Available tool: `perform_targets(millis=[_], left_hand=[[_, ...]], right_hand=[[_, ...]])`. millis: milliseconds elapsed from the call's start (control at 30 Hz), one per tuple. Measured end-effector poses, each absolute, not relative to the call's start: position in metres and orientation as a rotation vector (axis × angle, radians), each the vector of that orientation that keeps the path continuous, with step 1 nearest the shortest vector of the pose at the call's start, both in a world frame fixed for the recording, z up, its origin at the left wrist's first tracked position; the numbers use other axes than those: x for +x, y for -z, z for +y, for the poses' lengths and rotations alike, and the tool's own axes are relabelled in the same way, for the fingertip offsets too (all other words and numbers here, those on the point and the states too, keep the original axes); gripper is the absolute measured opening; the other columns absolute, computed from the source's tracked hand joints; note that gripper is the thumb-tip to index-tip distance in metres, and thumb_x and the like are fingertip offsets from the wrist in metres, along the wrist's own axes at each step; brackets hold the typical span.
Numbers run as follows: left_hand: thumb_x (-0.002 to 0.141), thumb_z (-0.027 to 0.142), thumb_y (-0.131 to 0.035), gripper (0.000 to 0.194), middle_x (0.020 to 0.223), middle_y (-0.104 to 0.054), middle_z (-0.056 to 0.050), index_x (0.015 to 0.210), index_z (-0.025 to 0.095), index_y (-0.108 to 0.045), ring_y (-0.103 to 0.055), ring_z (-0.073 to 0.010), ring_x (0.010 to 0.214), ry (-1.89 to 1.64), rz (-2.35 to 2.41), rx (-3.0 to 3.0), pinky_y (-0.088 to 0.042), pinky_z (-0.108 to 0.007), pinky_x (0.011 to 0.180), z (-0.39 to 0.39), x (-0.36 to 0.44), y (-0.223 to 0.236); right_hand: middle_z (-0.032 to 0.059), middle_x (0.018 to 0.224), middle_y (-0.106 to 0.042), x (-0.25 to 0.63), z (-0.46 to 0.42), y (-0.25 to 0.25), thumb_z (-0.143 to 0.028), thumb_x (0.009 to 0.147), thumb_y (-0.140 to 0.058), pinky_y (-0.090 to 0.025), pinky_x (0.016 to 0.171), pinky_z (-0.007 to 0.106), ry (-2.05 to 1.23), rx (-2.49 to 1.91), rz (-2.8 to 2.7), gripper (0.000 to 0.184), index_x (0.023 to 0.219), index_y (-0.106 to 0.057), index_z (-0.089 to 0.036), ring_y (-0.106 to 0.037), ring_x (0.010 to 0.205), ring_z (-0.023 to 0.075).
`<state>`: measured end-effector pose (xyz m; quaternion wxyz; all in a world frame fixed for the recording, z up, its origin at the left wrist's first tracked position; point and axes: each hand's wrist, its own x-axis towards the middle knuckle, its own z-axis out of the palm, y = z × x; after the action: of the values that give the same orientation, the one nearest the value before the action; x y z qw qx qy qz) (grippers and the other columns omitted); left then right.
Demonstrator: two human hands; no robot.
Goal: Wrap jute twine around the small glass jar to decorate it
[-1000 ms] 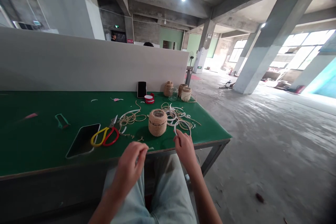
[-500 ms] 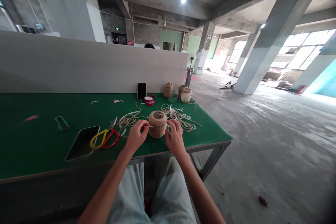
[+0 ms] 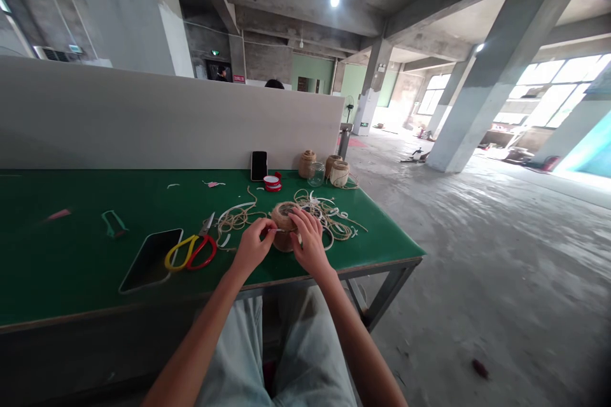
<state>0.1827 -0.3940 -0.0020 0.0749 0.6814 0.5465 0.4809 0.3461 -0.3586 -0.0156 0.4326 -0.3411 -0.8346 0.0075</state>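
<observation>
A jar wrapped in twine (image 3: pixel 282 219) stands upright near the table's front edge, partly covered by my hands. Left of it, my left hand (image 3: pixel 255 243) is closed in a pinch on the end of a thin white strip (image 3: pixel 275 230) that lies against the jar's side. My right hand (image 3: pixel 308 238) grips the jar from the right, fingers bent over its rim and thumb low at the front. Behind that hand lie loose twine (image 3: pixel 341 229) and white strip scraps.
Scissors (image 3: pixel 191 250) with yellow and red handles lie beside a large phone (image 3: pixel 150 261). Red tape rolls (image 3: pixel 272 182), another phone (image 3: pixel 259 166), a glass jar (image 3: pixel 316 174) and several wrapped jars (image 3: pixel 339 173) stand farther back. A white partition (image 3: pixel 167 121) borders the green table (image 3: pixel 86 280).
My right hand has moved left from beside the jar onto its rim and front. My left hand keeps its pinch on the white strip, nearly in place.
</observation>
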Motion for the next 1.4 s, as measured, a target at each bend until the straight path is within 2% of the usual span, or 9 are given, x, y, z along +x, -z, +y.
perform_targets(millis=[500, 867, 1200, 1400], left_hand=[[0.082, 0.027, -0.049, 0.013, 0.078, -0.064, -0.002, 0.078, 0.018, -0.059, -0.060, -0.0169, 0.076, -1.500, 1.694, 1.909, -0.047, -0.027, 0.072, -0.392, 0.185, 0.005], [0.081, 0.029, -0.050, 0.014, 0.076, -0.064, -0.003, 0.077, 0.019, -0.058, -0.060, -0.0180, 0.075, -1.490, 1.767, 1.838, -0.045, -0.028, 0.069, -0.393, 0.188, 0.004], [0.077, 0.034, -0.054, 0.015, 0.075, -0.064, -0.003, 0.076, 0.019, -0.057, -0.060, -0.0191, 0.074, -1.525, 1.817, 1.716, -0.046, -0.029, 0.069, -0.387, 0.186, 0.011], [0.078, 0.040, -0.052, 0.022, 0.073, -0.064, -0.002, 0.076, 0.019, -0.059, -0.060, -0.0183, 0.069, -1.501, 1.728, 1.672, -0.046, -0.028, 0.066, -0.382, 0.178, 0.017]], right_hand=[[0.0083, 0.131, -0.052, 0.333, -0.358, 0.020, -0.028, 0.088, -0.050, -0.024, 0.106, 0.040, -0.065, -0.865, -1.948, 0.035, 0.122, -0.048, -0.020, -0.037, 0.127, 0.0223], [0.0076, 0.125, -0.055, 0.325, -0.357, 0.022, -0.024, 0.088, -0.050, -0.022, 0.105, 0.041, -0.057, -0.895, -1.885, 0.029, 0.116, -0.050, -0.021, -0.040, 0.124, 0.0226], [0.0077, 0.121, -0.057, 0.321, -0.353, 0.024, -0.022, 0.085, -0.051, -0.026, 0.104, 0.040, -0.005, -0.857, -1.869, 0.027, 0.112, -0.052, -0.020, -0.041, 0.122, 0.0240], [0.0057, 0.120, -0.059, 0.318, -0.356, 0.025, -0.022, 0.084, -0.053, -0.016, 0.106, 0.045, 0.018, -0.937, -1.835, 0.027, 0.111, -0.052, -0.023, -0.042, 0.122, 0.0254]])
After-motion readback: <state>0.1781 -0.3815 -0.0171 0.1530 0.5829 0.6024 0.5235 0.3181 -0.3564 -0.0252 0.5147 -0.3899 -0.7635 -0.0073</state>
